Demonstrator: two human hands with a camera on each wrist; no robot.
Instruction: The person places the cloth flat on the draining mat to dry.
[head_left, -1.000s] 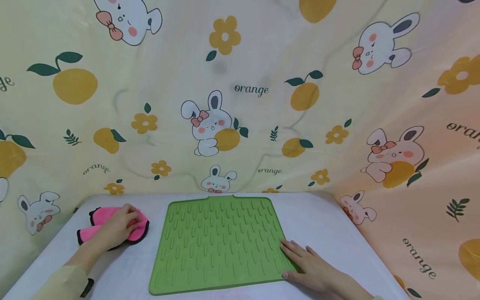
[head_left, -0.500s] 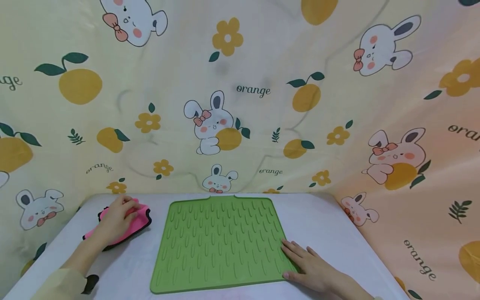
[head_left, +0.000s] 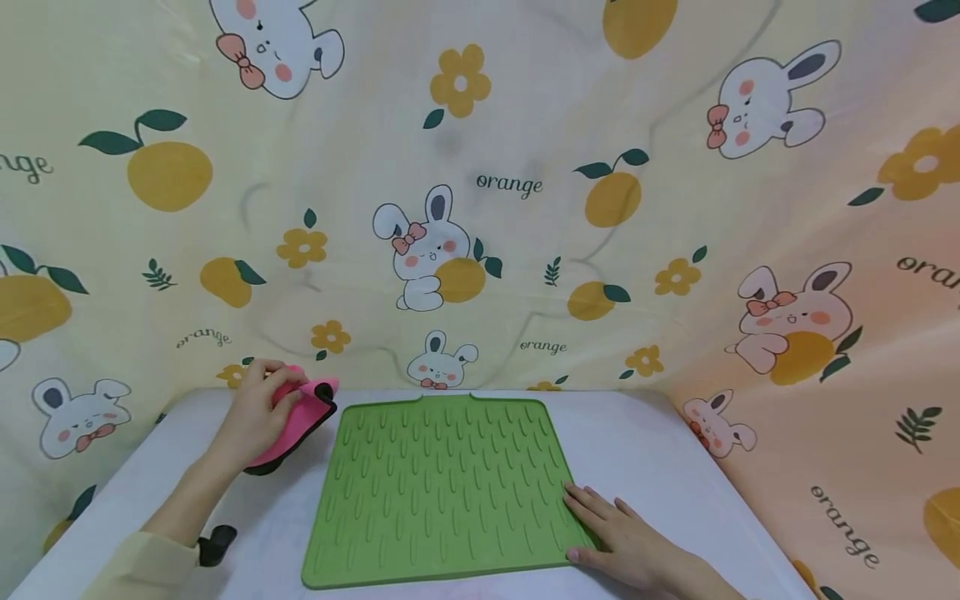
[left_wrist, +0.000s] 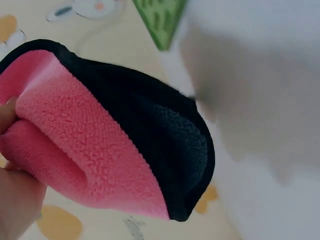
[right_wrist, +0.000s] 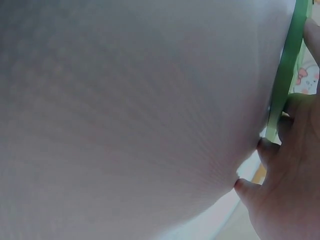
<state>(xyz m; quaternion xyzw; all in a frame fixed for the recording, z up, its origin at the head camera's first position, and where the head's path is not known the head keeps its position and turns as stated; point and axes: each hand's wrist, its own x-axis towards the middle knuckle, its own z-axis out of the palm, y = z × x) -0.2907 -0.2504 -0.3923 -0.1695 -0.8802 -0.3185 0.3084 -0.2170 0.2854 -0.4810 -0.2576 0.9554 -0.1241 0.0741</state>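
At the near left, a pale sleeve (head_left: 142, 571) is seen, with a small black object (head_left: 217, 546) just beside its cuff; what that object is cannot be told. At the near right, the right hand (head_left: 626, 542) is laid palm down at the near right corner of a green mat (head_left: 442, 492), its fingers stretched out and the mat's right edge touched by their tips; nothing is enclosed by that grip. The mat is laid flat on a white bench (head_left: 637, 450), its surface marked with rows of short, narrow ridges, and a shallow raised tab is formed along its far edge. Farther off, to the left of the mat, a pink cloth (head_left: 296, 425) with black edging is pinched by the left hand (head_left: 251, 417), so that grip is narrow, with the fabric caught between thumb and fingers. The cloth is held tilted above the bench, near the mat's far left corner, and a soft shadow is cast below it; in the left wrist view its plush pink side and a dark inner side are shown. Behind everything, a cream backdrop (head_left: 525, 242) is hung, printed with white rabbits, yellow fruit, flowers, leaves and the word "orange".
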